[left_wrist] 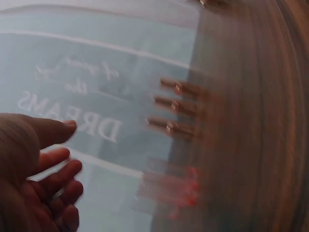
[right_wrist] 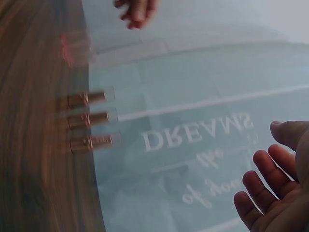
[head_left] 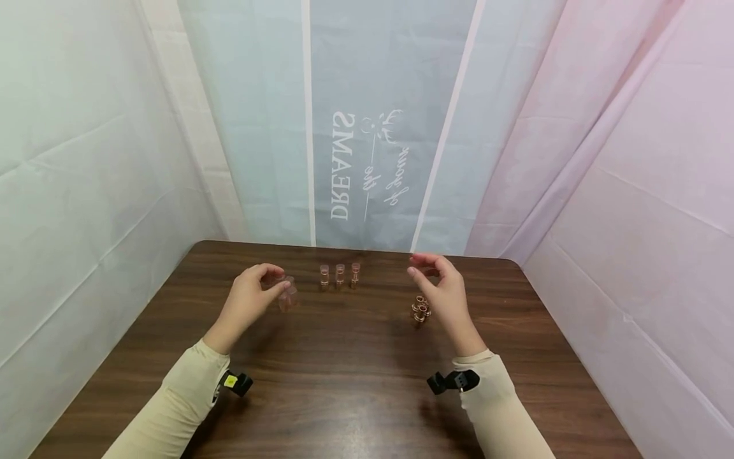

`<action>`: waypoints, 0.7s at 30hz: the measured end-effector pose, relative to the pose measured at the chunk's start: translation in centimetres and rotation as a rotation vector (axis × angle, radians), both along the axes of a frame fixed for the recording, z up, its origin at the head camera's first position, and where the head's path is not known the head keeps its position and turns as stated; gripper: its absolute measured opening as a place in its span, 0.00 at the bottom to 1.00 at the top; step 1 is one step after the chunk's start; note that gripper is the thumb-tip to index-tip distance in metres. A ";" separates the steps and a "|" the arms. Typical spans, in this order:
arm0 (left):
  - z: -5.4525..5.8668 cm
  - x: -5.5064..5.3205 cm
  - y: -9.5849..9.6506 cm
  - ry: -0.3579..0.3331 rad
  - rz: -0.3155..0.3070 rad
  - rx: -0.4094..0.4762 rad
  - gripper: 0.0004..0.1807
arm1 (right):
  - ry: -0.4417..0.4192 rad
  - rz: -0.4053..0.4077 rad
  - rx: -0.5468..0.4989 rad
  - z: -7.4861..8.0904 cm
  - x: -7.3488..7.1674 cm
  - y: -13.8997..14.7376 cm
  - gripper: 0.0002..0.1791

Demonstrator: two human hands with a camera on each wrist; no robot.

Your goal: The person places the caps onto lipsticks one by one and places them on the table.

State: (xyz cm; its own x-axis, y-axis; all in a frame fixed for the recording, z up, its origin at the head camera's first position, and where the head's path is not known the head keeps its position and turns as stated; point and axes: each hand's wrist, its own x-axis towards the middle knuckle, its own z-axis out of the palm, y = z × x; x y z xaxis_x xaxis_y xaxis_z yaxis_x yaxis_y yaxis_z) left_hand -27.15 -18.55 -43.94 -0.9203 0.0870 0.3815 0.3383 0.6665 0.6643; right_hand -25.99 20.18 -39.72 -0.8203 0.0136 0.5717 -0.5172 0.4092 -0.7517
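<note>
My left hand [head_left: 248, 298] hovers beside a small group of clear, pinkish caps [head_left: 290, 297] at the left; its fingers are loosely bent and hold nothing. Over on the right, my right hand [head_left: 448, 298] is raised beside a cluster of shiny gold tubes [head_left: 421, 312], likewise with nothing between thumb and fingers. Between the hands, three gold lipstick-like tubes [head_left: 340, 276] stand upright in a row, with clear caps on top. Motion blurs the caps [left_wrist: 169, 188] in the left wrist view. The right wrist view shows the row of tubes [right_wrist: 89, 120] sideways.
Everything stands on a dark brown wooden table [head_left: 338, 370] with rounded back corners. Behind it hangs a pale blue cloth [head_left: 390, 76] with mirrored lettering. White and pinkish cloth walls [head_left: 648, 242] flank the table. Each wrist wears a black camera strap [head_left: 459, 381].
</note>
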 end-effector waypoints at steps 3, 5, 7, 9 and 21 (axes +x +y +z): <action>-1.3 -0.7 -0.8 -0.087 0.024 -0.047 0.22 | -0.019 -0.033 -0.032 -0.1 -0.7 1.2 0.16; -2.2 -1.2 -1.3 -0.145 0.032 -0.079 0.24 | -0.039 -0.051 -0.055 -0.1 -1.0 2.0 0.16; -3.0 -1.6 -1.5 -0.190 0.041 -0.102 0.24 | -0.065 -0.069 -0.067 0.1 -1.3 2.7 0.16; -3.6 -1.8 -1.6 -0.210 0.043 -0.117 0.24 | -0.095 -0.086 -0.064 0.4 -1.2 3.2 0.17; -5.3 -2.4 -1.3 -0.197 0.047 -0.111 0.18 | -0.277 -0.026 0.065 -1.8 -3.6 7.8 0.19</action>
State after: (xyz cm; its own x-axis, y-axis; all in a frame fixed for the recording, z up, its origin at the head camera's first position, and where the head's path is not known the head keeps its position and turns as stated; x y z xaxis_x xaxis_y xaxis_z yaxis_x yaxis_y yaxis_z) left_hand -29.57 -19.86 -49.26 -0.9800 0.0737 0.1849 0.1766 0.7509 0.6364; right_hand -29.58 28.03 -41.49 -0.9453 0.0078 0.3260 -0.2840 0.4716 -0.8348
